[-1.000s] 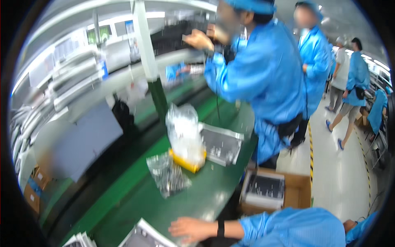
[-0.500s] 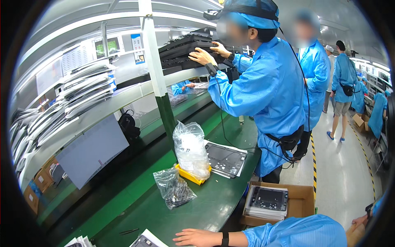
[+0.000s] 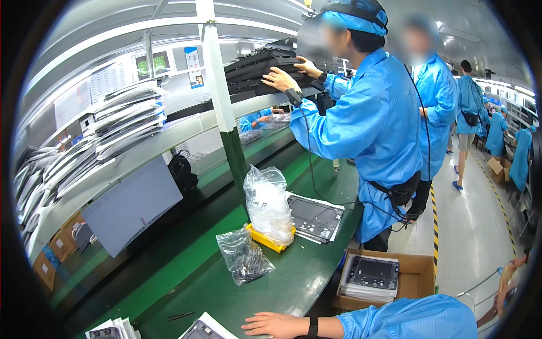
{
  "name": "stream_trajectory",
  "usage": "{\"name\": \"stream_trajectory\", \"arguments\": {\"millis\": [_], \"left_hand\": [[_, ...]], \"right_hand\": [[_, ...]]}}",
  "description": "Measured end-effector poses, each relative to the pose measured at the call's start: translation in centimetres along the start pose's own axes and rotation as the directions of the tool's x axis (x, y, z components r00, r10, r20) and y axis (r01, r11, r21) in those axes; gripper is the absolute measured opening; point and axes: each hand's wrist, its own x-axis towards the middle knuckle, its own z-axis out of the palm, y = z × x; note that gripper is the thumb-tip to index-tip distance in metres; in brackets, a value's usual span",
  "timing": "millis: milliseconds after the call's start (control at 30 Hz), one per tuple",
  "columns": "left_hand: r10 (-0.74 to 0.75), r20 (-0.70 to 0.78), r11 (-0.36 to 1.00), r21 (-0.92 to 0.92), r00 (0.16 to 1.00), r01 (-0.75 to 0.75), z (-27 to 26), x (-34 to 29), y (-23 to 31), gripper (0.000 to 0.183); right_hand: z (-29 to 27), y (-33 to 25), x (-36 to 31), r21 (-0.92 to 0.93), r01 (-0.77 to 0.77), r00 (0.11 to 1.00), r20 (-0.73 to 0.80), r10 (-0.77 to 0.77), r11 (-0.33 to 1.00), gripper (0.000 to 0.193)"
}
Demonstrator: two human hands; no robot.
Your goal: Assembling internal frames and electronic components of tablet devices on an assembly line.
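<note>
My right hand (image 3: 272,326) rests palm down on the green bench (image 3: 299,282), its fingers stretched out and nothing in them. A black band circles the wrist. Beside the fingertips is a dark flat panel with cutouts (image 3: 202,331), lying on white sheets and cut off by the lower edge. Slim dark tweezers (image 3: 180,316) lie just beyond it. Farther along are a clear zip bag of small dark parts (image 3: 245,260) and a yellow bin (image 3: 265,239) with a bulging bag of whitish contents (image 3: 266,206) in it. My left hand is out of view.
A co-worker (image 3: 372,113) holds stacked black trays (image 3: 262,68) on the shelf. Another dark panel (image 3: 316,217) lies near the bin. A cardboard box (image 3: 415,277) with stacked panels stands beside the bench. A white-and-green post (image 3: 217,101) rises from it. Paper-like sheets (image 3: 127,118) fill the left shelf.
The view has shifted slightly, so the bench things appear a little farther right. My right hand stays flat on the bench. In the aisle, a walking person's legs have changed position.
</note>
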Motion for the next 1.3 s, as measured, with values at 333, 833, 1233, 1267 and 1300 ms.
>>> {"name": "stream_trajectory", "arguments": {"millis": [333,833,1233,1267,1300], "left_hand": [[-0.008,0.046,1.0,-0.02,0.999,0.009,-1.2,-0.3,-0.9,0.03],[-0.228,0.227,0.971,-0.023,0.947,0.239,2.1,-2.5,-1.9,0.033],[-0.151,0.222,0.983,-0.067,0.963,0.17,0.7,-1.5,-2.0,0.034],[-0.029,0.157,0.994,-0.102,0.987,0.045,1.1,-2.7,-3.9,0.034],[-0.082,0.155,0.993,-0.07,0.984,0.094,0.5,-2.9,-4.5,0.032]], "right_hand": [[1.7,0.1,-0.6,-0.04,0.013,0.999,0.036,-0.011,0.999,0.047],[-1.3,-0.1,0.9,-0.027,-0.124,0.987,0.096,0.126,0.992,0.045],[0.0,0.7,0.0,0.071,0.002,0.999,-0.042,0.001,0.997,0.043],[0.2,0.9,0.3,0.086,0.031,0.999,-0.039,-0.028,0.996,0.039],[1.5,1.2,0.0,0.099,0.065,0.99,-0.132,-0.052,0.993,0.035]]}}
